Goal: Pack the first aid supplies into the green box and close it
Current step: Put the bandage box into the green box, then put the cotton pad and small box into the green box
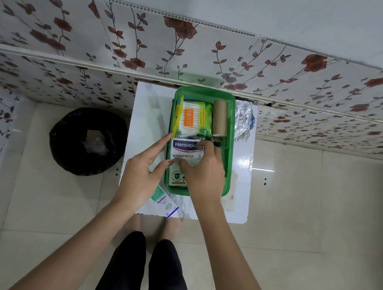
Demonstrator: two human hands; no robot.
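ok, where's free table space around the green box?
Bare strip of white table left of the green box, and the near-right corner. Crowded: foil blister pack far right, Optibex tube near-left under the left hand.

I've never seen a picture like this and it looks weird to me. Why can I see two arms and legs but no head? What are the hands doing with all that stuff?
The camera sits on the person's head and looks down, so you see only their arms, legs and feet. In front stands a small white table with a green plastic box on it. Inside lie a clear pack of cotton swabs with an orange label, a brown roll and a white and blue plaster box. The right hand presses the plaster box into place. The left hand rests open at the box's side, holding nothing. A white tube with green print and a crumpled foil packet wait outside. A black bin stands on the floor.
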